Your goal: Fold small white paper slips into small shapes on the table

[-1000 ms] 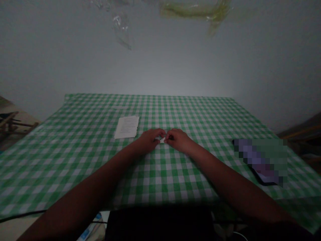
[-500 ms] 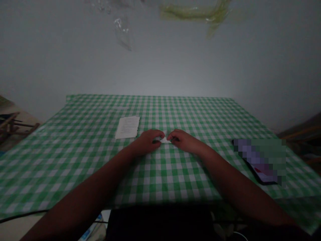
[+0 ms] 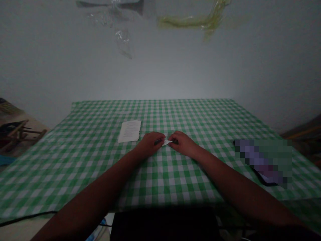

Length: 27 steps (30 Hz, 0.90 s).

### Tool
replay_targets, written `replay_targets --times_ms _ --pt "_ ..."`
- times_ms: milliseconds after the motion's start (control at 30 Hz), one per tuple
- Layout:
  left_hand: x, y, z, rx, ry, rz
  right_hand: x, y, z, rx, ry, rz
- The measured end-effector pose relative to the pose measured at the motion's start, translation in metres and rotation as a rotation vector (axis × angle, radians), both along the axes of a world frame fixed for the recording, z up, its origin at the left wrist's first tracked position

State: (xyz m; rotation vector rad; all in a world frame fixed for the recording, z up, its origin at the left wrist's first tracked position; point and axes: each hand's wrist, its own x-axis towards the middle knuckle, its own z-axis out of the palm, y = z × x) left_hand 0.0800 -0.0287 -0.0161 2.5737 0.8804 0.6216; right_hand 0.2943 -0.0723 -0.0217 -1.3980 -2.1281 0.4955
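A small white piece of paper, narrowing to a point on the right, is held just over the checked cloth. My left hand pinches its left side between thumb and fingers. On the other side, my right hand is closed with its fingertips on the paper's pointed right end. The fingers cover part of the paper, so its full shape is hidden. Beyond my left hand lies a stack of printed paper sheets with uneven edges.
A green and white checked tablecloth covers the table, which meets a wall at the back. To the right lies a phone, partly blurred out. A black cable runs along the front left, and wooden furniture stands left of the table.
The camera view has tilted up slightly. Between my fingers the small paper has turned, its pointed end now at the right hand. Stack and phone have stayed on the cloth.
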Motion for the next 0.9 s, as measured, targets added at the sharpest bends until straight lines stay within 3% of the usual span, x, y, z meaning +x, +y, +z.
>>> replay_targets --times_ms 200,400,500,600,733,900 --pt "0.000 0.001 -0.002 -0.025 -0.049 0.015 -0.004 0.003 -0.002 -0.141 0.330 -0.070" --pt "0.003 0.001 0.000 -0.103 -0.037 0.050 -0.011 0.003 -0.005 -0.174 0.460 -0.164" --pt "0.005 0.000 -0.002 -0.153 -0.087 0.158 -0.016 0.001 -0.006 -0.160 0.491 -0.241" --pt "0.007 -0.003 -0.004 -0.123 -0.118 0.264 -0.020 -0.002 -0.007 -0.184 0.539 -0.227" --pt "0.008 -0.007 -0.002 -0.119 -0.123 0.167 -0.024 -0.002 -0.010 -0.174 0.578 -0.164" --pt "0.008 -0.011 0.005 -0.192 -0.210 0.101 -0.021 0.001 -0.015 -0.160 0.579 -0.199"
